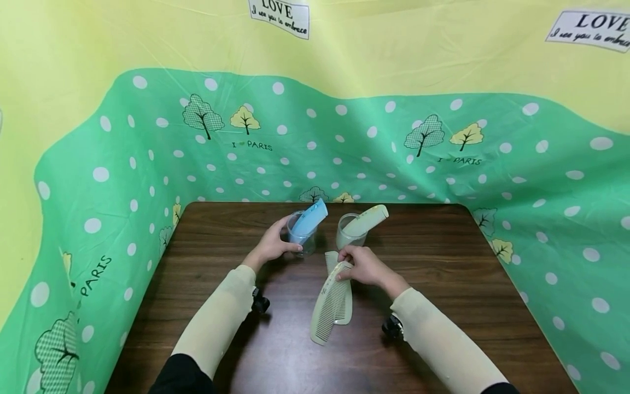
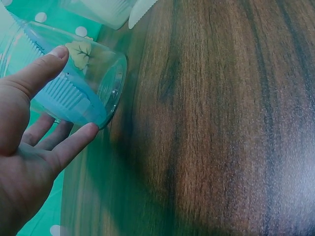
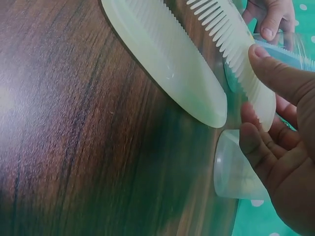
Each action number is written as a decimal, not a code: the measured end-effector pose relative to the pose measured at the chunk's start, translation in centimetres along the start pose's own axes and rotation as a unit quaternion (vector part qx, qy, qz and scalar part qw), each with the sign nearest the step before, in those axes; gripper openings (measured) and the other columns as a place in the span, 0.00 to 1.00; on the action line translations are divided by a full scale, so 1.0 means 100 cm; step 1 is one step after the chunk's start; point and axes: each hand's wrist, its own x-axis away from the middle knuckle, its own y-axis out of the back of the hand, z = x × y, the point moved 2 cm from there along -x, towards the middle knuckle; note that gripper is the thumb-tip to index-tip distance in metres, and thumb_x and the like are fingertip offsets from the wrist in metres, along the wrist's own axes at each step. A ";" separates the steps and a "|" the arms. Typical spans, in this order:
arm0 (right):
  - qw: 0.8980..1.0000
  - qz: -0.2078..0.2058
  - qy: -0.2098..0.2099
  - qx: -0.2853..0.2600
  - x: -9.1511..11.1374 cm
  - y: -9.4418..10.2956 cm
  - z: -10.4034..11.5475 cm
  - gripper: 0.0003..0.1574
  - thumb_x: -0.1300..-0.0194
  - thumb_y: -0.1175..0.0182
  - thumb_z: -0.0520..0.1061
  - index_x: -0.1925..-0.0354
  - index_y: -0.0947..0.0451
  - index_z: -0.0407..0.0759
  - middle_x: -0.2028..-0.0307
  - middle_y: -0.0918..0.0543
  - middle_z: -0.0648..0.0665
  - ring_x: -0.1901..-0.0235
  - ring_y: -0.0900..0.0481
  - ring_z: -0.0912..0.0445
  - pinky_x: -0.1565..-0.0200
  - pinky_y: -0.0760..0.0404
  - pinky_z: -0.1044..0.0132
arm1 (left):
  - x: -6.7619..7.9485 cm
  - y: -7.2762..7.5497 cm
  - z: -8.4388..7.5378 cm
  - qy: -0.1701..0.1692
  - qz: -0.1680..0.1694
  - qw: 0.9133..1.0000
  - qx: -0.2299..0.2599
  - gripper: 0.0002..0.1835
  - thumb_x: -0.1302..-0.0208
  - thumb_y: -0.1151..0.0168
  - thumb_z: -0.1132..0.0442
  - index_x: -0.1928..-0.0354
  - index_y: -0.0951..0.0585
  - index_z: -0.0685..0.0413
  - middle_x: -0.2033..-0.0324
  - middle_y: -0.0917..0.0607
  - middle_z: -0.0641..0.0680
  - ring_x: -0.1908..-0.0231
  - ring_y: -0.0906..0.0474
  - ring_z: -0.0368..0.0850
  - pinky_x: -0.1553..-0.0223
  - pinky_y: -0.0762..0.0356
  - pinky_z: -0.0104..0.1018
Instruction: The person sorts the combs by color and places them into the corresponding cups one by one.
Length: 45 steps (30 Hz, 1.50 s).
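My left hand point(image 1: 273, 243) holds a clear cup point(image 1: 308, 246) from its left side, thumb in front and fingers behind. A blue comb point(image 1: 309, 218) leans inside that cup, its upper end above the rim. My right hand point(image 1: 366, 266) pinches one end of a pale green comb point(image 1: 326, 307), whose other end points toward me. Beneath it, another pale green comb point(image 1: 345, 306) lies on the table, partly covered by the held one. In the right wrist view, thumb and fingers grip the end of the held comb point(image 3: 246, 59).
A second clear cup point(image 1: 351, 239) stands right of the first, with a pale green comb point(image 1: 366, 220) leaning in it. Both cups are near the far edge of the dark wooden table point(image 1: 423, 246). A green and yellow patterned cloth point(image 1: 305, 131) hangs around the back and sides.
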 end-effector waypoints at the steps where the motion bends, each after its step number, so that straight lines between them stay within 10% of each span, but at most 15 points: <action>1: 1.000 -0.001 0.002 -0.004 0.001 0.000 -0.001 0.24 0.51 0.17 0.46 0.61 0.20 0.44 0.66 0.18 0.50 0.64 0.23 0.57 0.60 0.24 0.65 | 0.000 0.000 0.000 0.001 0.000 1.000 0.000 0.53 0.46 0.19 0.65 0.20 0.39 0.46 0.27 0.31 0.59 0.32 0.28 0.61 0.36 0.27 0.58; 27: 0.998 0.013 0.021 -0.062 0.016 0.026 -0.002 0.18 0.40 0.24 0.42 0.52 0.14 0.39 0.61 0.13 0.49 0.69 0.20 0.59 0.69 0.18 0.66 | 0.001 0.001 -0.003 0.001 0.003 1.000 -0.002 0.53 0.46 0.19 0.64 0.21 0.39 0.45 0.28 0.30 0.58 0.32 0.28 0.60 0.36 0.27 0.58; 37: 0.994 -0.019 0.022 -0.104 0.023 0.035 0.003 0.14 0.38 0.26 0.40 0.53 0.14 0.40 0.61 0.12 0.44 0.73 0.17 0.55 0.69 0.14 0.49 | 0.000 0.001 -0.004 0.000 0.004 1.000 -0.013 0.53 0.47 0.18 0.63 0.21 0.38 0.46 0.28 0.29 0.57 0.33 0.27 0.60 0.35 0.27 0.55; 45: 0.993 -0.047 0.027 -0.105 0.029 0.040 0.006 0.14 0.39 0.26 0.39 0.54 0.13 0.40 0.58 0.12 0.45 0.63 0.15 0.50 0.68 0.15 0.63 | 0.000 0.001 -0.003 -0.005 0.001 1.000 -0.012 0.53 0.48 0.18 0.65 0.22 0.37 0.47 0.29 0.28 0.57 0.35 0.26 0.60 0.36 0.27 0.55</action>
